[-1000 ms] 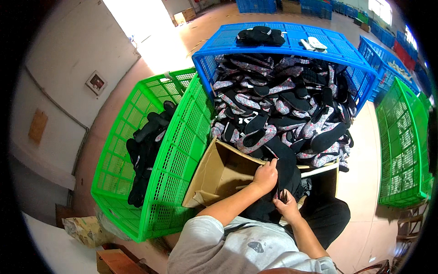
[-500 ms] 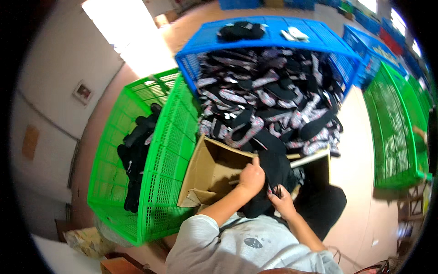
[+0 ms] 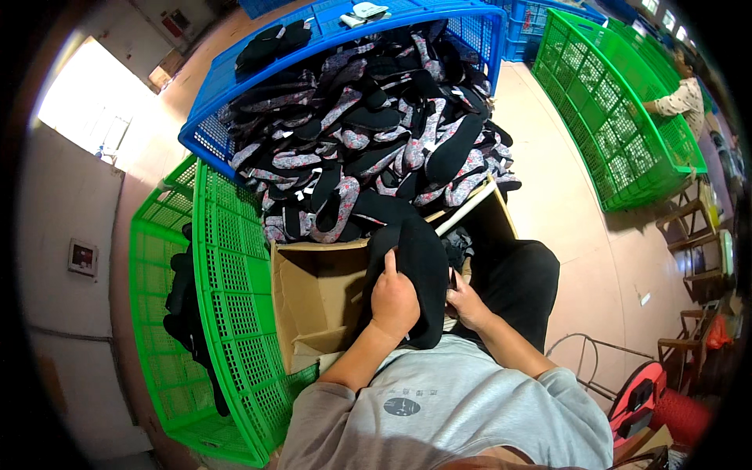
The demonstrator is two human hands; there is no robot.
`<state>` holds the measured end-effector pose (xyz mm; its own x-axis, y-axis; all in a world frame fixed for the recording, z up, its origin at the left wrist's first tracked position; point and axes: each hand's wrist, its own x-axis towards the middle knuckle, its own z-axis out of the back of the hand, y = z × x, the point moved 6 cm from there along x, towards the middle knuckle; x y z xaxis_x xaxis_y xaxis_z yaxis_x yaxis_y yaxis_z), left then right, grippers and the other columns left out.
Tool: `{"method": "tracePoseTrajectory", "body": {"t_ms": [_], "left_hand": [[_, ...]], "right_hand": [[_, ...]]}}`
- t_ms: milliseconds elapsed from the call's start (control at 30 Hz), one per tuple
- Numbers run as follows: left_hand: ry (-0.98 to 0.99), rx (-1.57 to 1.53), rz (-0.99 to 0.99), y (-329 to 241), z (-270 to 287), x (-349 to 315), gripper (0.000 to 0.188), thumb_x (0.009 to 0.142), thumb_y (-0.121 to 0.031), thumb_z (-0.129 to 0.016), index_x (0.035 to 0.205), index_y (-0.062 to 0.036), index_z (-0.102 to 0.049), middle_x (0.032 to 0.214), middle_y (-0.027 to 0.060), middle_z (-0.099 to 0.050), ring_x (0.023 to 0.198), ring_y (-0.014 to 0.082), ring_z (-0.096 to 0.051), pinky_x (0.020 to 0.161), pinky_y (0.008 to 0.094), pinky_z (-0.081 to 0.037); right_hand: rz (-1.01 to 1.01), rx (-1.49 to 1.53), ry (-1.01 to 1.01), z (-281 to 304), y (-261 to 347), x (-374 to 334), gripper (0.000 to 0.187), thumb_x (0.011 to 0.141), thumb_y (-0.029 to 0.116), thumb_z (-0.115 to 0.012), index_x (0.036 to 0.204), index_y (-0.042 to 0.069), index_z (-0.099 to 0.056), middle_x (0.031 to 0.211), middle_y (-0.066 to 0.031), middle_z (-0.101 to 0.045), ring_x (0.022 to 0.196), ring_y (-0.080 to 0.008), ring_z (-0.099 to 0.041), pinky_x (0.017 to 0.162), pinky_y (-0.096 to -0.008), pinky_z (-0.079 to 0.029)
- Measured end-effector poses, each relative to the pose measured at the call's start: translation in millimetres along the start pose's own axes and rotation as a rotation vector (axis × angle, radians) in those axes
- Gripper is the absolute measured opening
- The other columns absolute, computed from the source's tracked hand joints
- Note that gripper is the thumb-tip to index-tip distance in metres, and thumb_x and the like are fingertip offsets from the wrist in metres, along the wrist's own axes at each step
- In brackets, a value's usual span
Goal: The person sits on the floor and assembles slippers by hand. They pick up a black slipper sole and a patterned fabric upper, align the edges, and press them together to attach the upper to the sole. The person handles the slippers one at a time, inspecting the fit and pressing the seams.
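Note:
My left hand (image 3: pixel 394 304) is closed round the near part of a black slipper (image 3: pixel 423 262), its index finger stretched along the dark fabric. The slipper stands steeply in front of my shirt, with its wide side toward me. At its right edge my right hand (image 3: pixel 468 304) is closed, thumb and fingers pinching a small dark tool, perhaps snips; its shape is mostly hidden. Below and behind the hands stands an open cardboard box (image 3: pixel 313 286). Beyond it lies a big heap of black slippers with floral lining (image 3: pixel 368 141).
A blue crate (image 3: pixel 205 125) holds the heap; a few black slippers (image 3: pixel 270 45) lie on its flap. Close on the left stands a green crate (image 3: pixel 235 313) with dark slippers inside. A white tube (image 3: pixel 468 207) crosses the box. At right, another person (image 3: pixel 683 102) reaches into green crates (image 3: pixel 599 110).
The view has swung right, so the crates appear shifted left and upward. The black slipper is now raised more upright between my hands. Both hands keep their grip.

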<state>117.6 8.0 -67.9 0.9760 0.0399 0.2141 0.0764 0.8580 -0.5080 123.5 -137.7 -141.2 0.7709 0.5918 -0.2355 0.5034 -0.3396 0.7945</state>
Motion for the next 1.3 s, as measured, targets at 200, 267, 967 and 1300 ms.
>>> {"method": "tracePoseTrajectory", "body": {"t_ms": [200,267,967,1300], "left_hand": [[0.167,0.116,0.087,4,-25,6,0.028,0.076,-0.002,-0.063,0.098,0.0160,-0.062,0.137,0.0316,-0.046,0.095,0.0442,-0.062,0.088,0.0456,-0.052],[0.177,0.134,0.064,-2,-25,11,0.033,0.076,-0.002,-0.065,0.105,0.0116,-0.062,0.137,0.0308,-0.046,0.102,0.0444,-0.059,0.091,0.0457,-0.050],[0.784,-0.290,-0.204,-41,-85,-24,0.040,0.085,-0.034,-0.072,0.083,0.0049,-0.062,0.081,0.0246,-0.065,0.077,0.0403,-0.064,0.072,0.0474,-0.051],[0.645,-0.335,-0.095,-38,-88,-24,0.038,0.081,-0.032,-0.074,0.080,0.0040,-0.064,0.081,0.0230,-0.066,0.077,0.0397,-0.065,0.070,0.0473,-0.052]], "right_hand": [[0.021,0.050,0.109,9,-23,-2,0.092,0.091,0.053,-0.066,0.156,0.003,-0.024,0.153,-0.0092,-0.038,0.138,-0.0175,-0.037,0.115,-0.0334,-0.029],[0.043,0.033,0.066,12,-24,-1,0.083,0.096,0.050,-0.061,0.155,0.005,-0.026,0.149,-0.0094,-0.042,0.134,-0.0179,-0.043,0.112,-0.0335,-0.034],[-0.047,0.284,-0.308,54,-28,4,0.037,0.098,0.032,-0.061,0.124,0.005,-0.058,0.109,-0.0063,-0.066,0.094,-0.0147,-0.063,0.082,-0.0285,-0.052],[-0.145,0.270,-0.363,66,-41,5,0.034,0.097,0.037,-0.063,0.112,0.007,-0.063,0.099,-0.0055,-0.067,0.085,-0.0151,-0.064,0.077,-0.0296,-0.053]]}}
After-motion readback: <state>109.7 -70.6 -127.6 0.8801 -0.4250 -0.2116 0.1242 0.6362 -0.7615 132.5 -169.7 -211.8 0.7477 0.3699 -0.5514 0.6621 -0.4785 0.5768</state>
